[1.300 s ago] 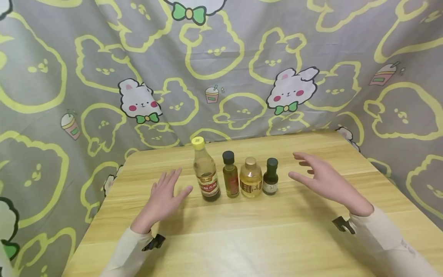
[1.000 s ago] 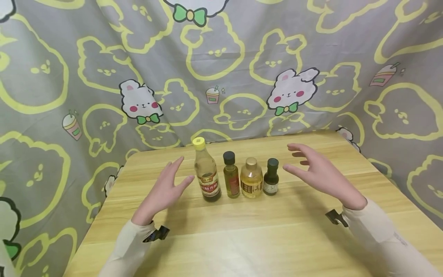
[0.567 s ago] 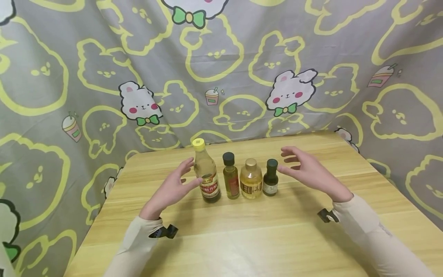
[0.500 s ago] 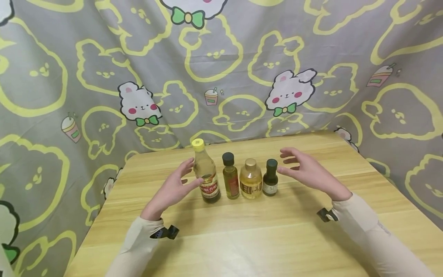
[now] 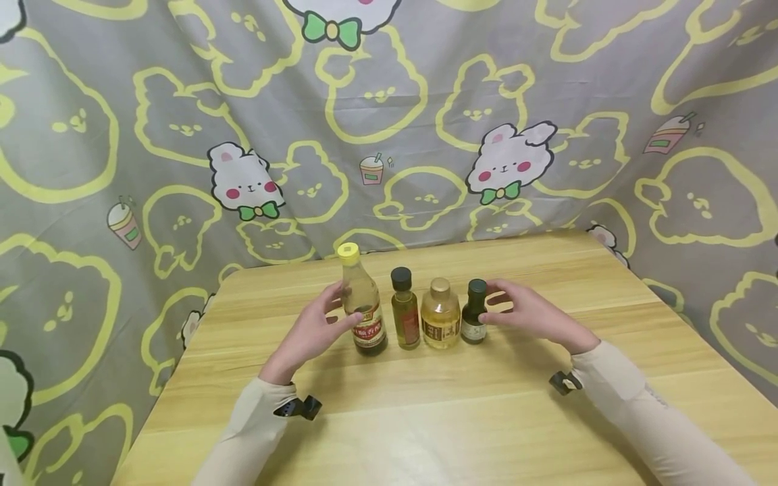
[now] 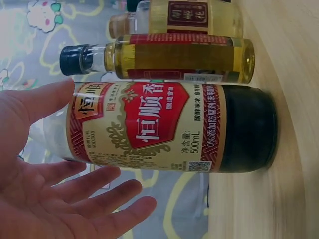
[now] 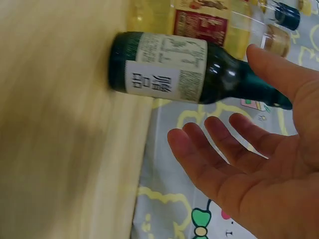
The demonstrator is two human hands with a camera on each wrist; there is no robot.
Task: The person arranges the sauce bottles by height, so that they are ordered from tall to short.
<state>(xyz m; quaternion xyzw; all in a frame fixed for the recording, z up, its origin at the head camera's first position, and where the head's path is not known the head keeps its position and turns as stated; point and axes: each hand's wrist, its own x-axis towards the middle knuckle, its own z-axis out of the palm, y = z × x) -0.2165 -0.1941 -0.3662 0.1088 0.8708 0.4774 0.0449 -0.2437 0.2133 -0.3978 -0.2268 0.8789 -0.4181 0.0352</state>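
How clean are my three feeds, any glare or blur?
Head view: pale glare on the near middle of the tabletop, soft arm shadows either side; left wrist: large print on the tall bottle legible; right wrist: glints on the dark bottle, wood grain blurred.

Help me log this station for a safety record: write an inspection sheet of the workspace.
Surface: wood-grain table; no spills seen.
Job's things: yellow-capped bottle, slim black-capped bottle, tan-capped bottle and small dark bottle, upright in a row.
Clutter: nothing seen.
Left hand: thumb and fingers spread at the yellow-capped bottle; contact unclear.
Right hand: at the small dark bottle, fingers not wrapped round it; contact unclear.
Cables: nothing seen.
Surroundings: grey cartoon-print cloth behind the table and at its sides.
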